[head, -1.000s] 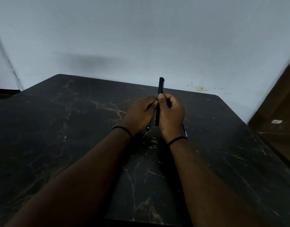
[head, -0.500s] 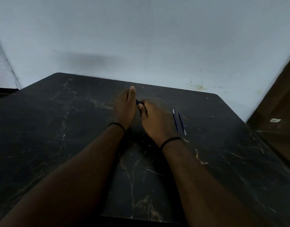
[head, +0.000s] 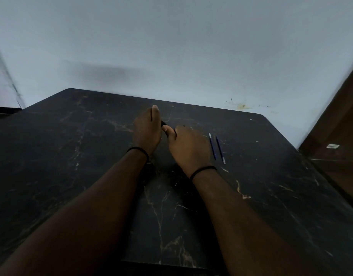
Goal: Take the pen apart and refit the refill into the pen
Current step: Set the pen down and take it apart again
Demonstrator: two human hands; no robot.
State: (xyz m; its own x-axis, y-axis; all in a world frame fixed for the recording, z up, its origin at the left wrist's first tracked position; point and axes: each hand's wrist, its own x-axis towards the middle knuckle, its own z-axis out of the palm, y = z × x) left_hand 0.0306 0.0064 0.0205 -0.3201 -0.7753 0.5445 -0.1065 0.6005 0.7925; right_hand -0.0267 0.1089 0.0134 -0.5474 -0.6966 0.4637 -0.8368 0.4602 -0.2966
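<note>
Over the middle of the table (head: 76, 176), both hands are lying low, backs up. The left hand (head: 146, 132) and right hand (head: 188, 145) are gripping the pen (head: 164, 123) between them, only a short dark piece showing, so its axis is unclear. 2 refills (head: 216, 146) are lying just right (parallel, pointing away). Since 1 second ago, the upright pen is lowered.
</note>
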